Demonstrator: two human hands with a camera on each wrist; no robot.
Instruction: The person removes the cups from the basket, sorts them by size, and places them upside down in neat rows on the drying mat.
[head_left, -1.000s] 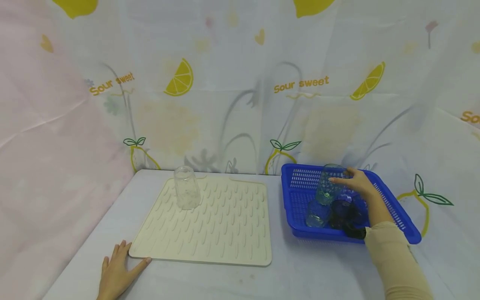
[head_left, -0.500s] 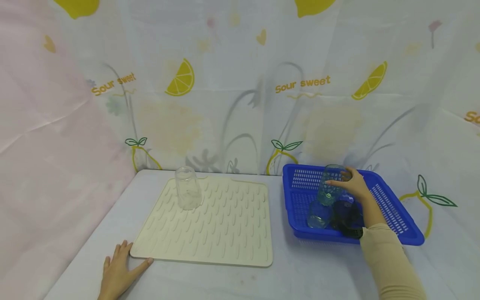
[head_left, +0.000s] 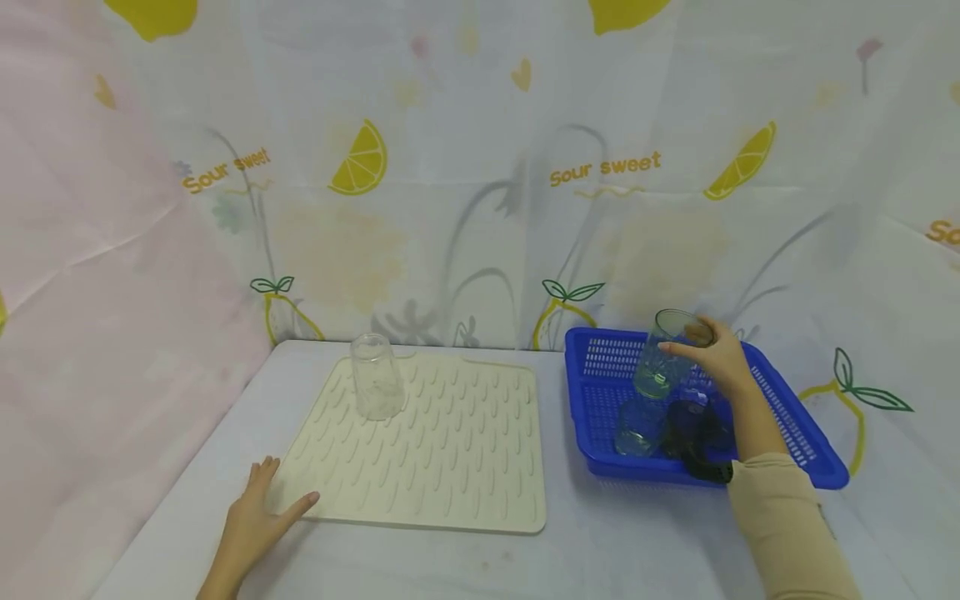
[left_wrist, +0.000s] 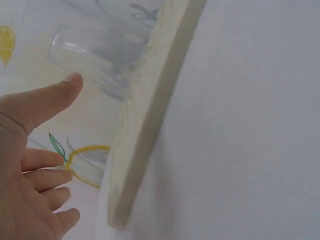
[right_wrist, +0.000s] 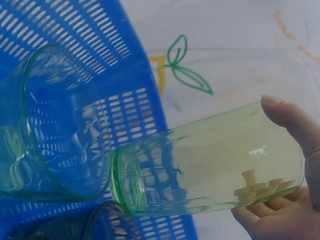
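My right hand (head_left: 723, 358) holds a green-tinted drinking glass (head_left: 656, 367) by its upper part, thumb on one side and fingers on the other. The glass leans a little, its thick green base low over the basket (head_left: 581, 417). In the right wrist view, a clear ribbed glass (right_wrist: 65, 125) lies near that base. My left hand (head_left: 251, 521), thumb spread and fingers relaxed, hovers by the front left corner of a cream ridged mat (head_left: 450, 467); it holds nothing. Toward the mat's back left stands a clear glass (head_left: 377, 379), narrower end up.
More glassware is in the blue basket, including a dark blue glass (right_wrist: 75, 225) and a clear one (head_left: 637, 429). A printed cloth backdrop (head_left: 450, 233) rises behind the white table (head_left: 570, 550). The basket's slatted walls surround the glasses.
My right hand has raised the green-tinted glass slightly and tilted it more. My left hand has moved up and right from the mat's corner. The glass on the mat stays put.
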